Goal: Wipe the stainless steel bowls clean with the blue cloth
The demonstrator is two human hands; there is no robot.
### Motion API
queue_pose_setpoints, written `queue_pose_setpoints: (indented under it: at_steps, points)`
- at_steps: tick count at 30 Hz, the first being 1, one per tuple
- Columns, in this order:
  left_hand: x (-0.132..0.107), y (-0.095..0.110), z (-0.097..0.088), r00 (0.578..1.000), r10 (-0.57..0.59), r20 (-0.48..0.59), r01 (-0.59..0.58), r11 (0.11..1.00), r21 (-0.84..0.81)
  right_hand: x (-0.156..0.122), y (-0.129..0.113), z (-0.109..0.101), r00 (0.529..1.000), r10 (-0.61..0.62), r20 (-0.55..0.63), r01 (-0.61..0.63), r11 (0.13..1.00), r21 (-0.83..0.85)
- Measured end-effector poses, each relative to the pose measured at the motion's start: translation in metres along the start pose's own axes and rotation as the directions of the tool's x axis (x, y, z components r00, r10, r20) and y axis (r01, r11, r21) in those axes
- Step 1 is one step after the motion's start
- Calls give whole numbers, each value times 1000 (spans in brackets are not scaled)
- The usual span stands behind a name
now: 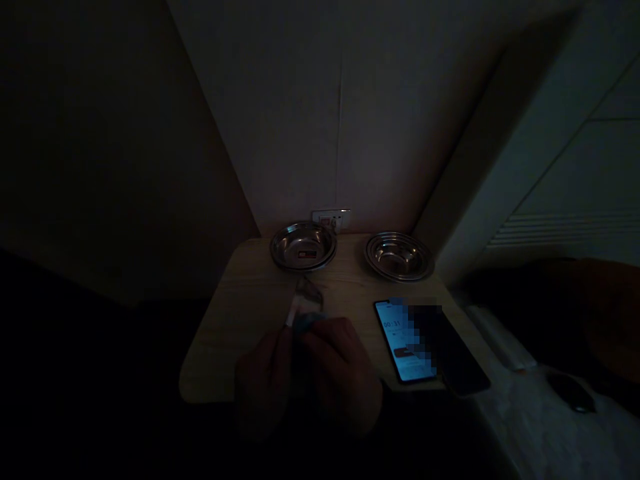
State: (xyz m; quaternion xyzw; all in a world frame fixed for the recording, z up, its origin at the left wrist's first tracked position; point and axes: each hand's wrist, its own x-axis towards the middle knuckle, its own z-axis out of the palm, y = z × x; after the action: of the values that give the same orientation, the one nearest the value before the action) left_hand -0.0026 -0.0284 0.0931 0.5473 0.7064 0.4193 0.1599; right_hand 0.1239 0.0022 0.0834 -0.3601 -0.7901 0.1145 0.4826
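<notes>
Your two hands meet low over the near edge of the bench (225, 320). The left hand (263, 380) and right hand (340, 380) are both closed around something small and pale blue, maybe a cloth (304, 325), and a spoon (305, 298) sticks up out of that bundle with its bowl pointing toward the far wall. The room is very dark, so you cannot tell which hand carries the spoon's handle and which the cloth; both look curled tight, fingers narrow.

If you are wiping the spoon, as it seems, keep one hand pinching the handle firmly and let the other wrap the cloth around the bowl, then draw along it, rather than rubbing loosely. Work over the bench, not beyond its edge, so a slip lands on wood.

Two steel bowls sit at the back: the left bowl (303, 245) just ahead of the spoon tip, the right bowl (399, 255) well apart from it. A lit phone (405, 340) lies to the right of your hands, near the right edge, with a darker flat thing (460, 360) beside it. Keep your right elbow tucked so you do not nudge the phone off.
</notes>
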Motion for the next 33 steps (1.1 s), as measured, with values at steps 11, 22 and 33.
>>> queue_pose_setpoints:
  at_steps: [11, 22, 33]
  points:
    - [-2, -4, 0, 997, 82, 13, -82, 995, -56, 3, 3, -1, 998, -51, 25, 50, 998, 33]
    - [-21, -35, 14, 950, -188, -248, 172, 981, -87, -2, 36, 0, 956, 283, -73, -259, 935, 241]
    - [-5, -16, 3, 941, -322, -103, 291, 927, -238, -25, 11, 8, 942, 334, -37, -306, 897, 318]
